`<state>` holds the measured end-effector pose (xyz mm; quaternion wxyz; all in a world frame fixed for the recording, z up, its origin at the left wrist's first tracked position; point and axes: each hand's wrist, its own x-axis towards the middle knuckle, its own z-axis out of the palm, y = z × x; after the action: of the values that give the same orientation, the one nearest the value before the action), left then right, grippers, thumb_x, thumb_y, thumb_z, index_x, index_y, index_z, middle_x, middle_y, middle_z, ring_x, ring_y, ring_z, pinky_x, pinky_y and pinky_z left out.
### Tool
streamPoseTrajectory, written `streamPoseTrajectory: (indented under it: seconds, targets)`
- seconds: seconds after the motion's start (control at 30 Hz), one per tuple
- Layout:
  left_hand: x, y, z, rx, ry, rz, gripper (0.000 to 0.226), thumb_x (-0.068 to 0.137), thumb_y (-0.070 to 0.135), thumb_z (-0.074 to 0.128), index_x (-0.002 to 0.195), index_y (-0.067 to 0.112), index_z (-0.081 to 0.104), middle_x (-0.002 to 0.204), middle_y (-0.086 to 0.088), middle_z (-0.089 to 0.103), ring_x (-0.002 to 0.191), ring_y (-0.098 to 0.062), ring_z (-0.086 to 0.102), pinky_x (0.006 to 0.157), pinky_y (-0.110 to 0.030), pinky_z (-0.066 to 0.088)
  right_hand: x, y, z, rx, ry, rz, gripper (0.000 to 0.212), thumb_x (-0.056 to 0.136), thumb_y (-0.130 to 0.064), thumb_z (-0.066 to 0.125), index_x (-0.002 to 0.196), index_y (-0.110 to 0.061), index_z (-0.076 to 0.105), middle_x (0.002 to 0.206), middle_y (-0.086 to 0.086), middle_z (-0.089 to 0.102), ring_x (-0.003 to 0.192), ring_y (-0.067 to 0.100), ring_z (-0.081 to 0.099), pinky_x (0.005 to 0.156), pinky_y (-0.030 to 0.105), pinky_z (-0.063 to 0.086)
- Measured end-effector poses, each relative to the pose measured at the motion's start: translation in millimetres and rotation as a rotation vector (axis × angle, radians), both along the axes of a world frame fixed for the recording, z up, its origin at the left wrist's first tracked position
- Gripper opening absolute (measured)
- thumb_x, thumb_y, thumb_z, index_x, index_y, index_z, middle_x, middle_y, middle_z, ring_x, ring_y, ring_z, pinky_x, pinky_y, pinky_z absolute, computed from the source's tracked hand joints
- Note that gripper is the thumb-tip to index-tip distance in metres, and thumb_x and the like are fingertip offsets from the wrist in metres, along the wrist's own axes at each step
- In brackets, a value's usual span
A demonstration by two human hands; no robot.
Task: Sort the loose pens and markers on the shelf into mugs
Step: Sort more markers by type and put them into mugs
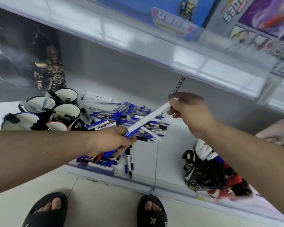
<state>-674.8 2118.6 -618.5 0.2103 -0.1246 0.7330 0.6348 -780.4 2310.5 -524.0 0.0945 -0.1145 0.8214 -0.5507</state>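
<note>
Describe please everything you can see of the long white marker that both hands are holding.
The long white marker has a smooth white barrel, plastic by its look, and a blue end at its lower left. It lies slanted in the air above the pile of loose pens on the shelf. The left hand grips its blue end together with a few other pens; the right hand pinches its white upper end. Any print on it is too blurred to read.

Two hands (115, 141) are showing; five mugs (66, 112) are standing together; blue pens (126, 115) are lying in one heap, too many to count; two sandalled feet (152, 212) are showing.
</note>
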Motion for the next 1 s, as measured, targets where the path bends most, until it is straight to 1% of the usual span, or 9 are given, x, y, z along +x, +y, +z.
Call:
streamPoseTrajectory:
  seconds: [0.13, 0.27, 0.37, 0.47, 0.57, 0.73, 0.83, 0.9, 1.0]
  targets:
    - [-34.5, 51.6, 17.8, 0.017, 0.034, 0.011, 0.017, 0.095, 0.025, 0.062, 0.089, 0.009, 0.059, 0.063, 0.001, 0.054, 0.051, -0.015, 0.045, 0.050, -0.026, 0.042, -14.3, 100.2, 20.1, -0.037, 0.109, -0.320, 0.012, 0.092, -0.004, 0.061, 0.101, -0.008, 0.069, 0.069, 0.002, 0.069, 0.065, 0.017, 0.068, 0.068, 0.030, 0.055]
    - [-51.0, 111.2, 21.6, 0.068, -0.047, -0.001, 0.018, 0.095, 0.023, 0.060, 0.106, 0.010, 0.061, 0.074, -0.003, 0.055, 0.053, -0.015, 0.046, 0.051, -0.026, 0.041, -21.7, 175.9, 12.8, 0.076, 0.273, -0.466, 0.021, 0.092, -0.002, 0.058, 0.095, -0.019, 0.068, 0.087, 0.001, 0.071, 0.063, 0.005, 0.067, 0.079, 0.036, 0.055]
    - [-56.8, 152.2, 16.8, 0.140, -0.080, 0.047, 0.018, 0.097, 0.017, 0.052, 0.112, 0.011, 0.059, 0.080, -0.005, 0.058, 0.057, -0.017, 0.049, 0.055, -0.027, 0.044, -29.5, 212.6, -1.9, 0.323, 0.301, -0.444, 0.030, 0.094, -0.011, 0.058, 0.122, -0.015, 0.068, 0.114, 0.004, 0.071, 0.093, 0.010, 0.068, 0.100, 0.033, 0.049]
    - [-62.0, 183.4, 3.4, 0.153, -0.046, 0.108, 0.020, 0.096, 0.005, 0.046, 0.111, 0.011, 0.058, 0.086, -0.007, 0.059, 0.064, -0.019, 0.051, 0.061, -0.030, 0.045, -36.9, 229.0, -24.0, 0.537, 0.314, -0.377, 0.037, 0.094, -0.014, 0.058, 0.131, -0.015, 0.063, 0.126, 0.008, 0.067, 0.117, 0.022, 0.062, 0.107, 0.029, 0.041]
    - [-63.1, 203.2, -12.2, 0.141, 0.000, 0.149, 0.015, 0.092, 0.001, 0.053, 0.102, 0.010, 0.060, 0.091, -0.012, 0.056, 0.068, -0.021, 0.052, 0.065, -0.033, 0.045, -42.6, 231.0, -47.9, 0.600, 0.291, -0.362, 0.037, 0.095, -0.013, 0.055, 0.131, -0.013, 0.061, 0.125, 0.008, 0.067, 0.116, 0.023, 0.061, 0.100, 0.024, 0.040]
    - [-66.5, 222.1, -23.0, 0.154, 0.044, 0.189, 0.019, 0.094, 0.007, 0.060, 0.100, 0.024, 0.064, 0.089, -0.005, 0.059, 0.078, -0.021, 0.055, 0.070, -0.034, 0.052, -60.2, 224.6, -96.5, 0.639, 0.256, -0.378, 0.020, 0.089, -0.014, 0.058, 0.109, -0.014, 0.060, 0.092, 0.005, 0.070, 0.087, 0.029, 0.066, 0.078, 0.036, 0.054]
    - [-68.7, 229.2, -26.4, 0.169, 0.064, 0.178, 0.023, 0.094, 0.009, 0.061, 0.104, 0.030, 0.063, 0.090, -0.001, 0.060, 0.081, -0.019, 0.057, 0.072, -0.034, 0.053, -69.4, 225.0, -123.6, 0.812, 0.202, -0.244, 0.013, 0.090, -0.015, 0.060, 0.101, -0.011, 0.066, 0.091, 0.010, 0.072, 0.085, 0.032, 0.066, 0.073, 0.034, 0.053]
    - [-67.3, 231.9, -30.0, 0.181, 0.071, 0.168, 0.026, 0.094, 0.008, 0.061, 0.103, 0.033, 0.062, 0.088, -0.002, 0.058, 0.078, -0.019, 0.055, 0.067, -0.032, 0.050, -74.0, 227.0, -138.0, 0.934, 0.179, -0.147, 0.011, 0.090, -0.012, 0.059, 0.091, -0.007, 0.069, 0.092, 0.012, 0.071, 0.088, 0.032, 0.065, 0.069, 0.029, 0.046]
    - [-67.5, 234.4, -37.3, 0.199, 0.068, 0.169, 0.029, 0.093, 0.008, 0.062, 0.106, 0.034, 0.064, 0.088, -0.002, 0.059, 0.076, -0.018, 0.053, 0.067, -0.031, 0.047, -77.6, 226.1, -136.0, 0.980, 0.169, -0.147, 0.019, 0.091, -0.017, 0.055, 0.089, -0.009, 0.072, 0.092, 0.010, 0.071, 0.086, 0.028, 0.065, 0.068, 0.027, 0.048]
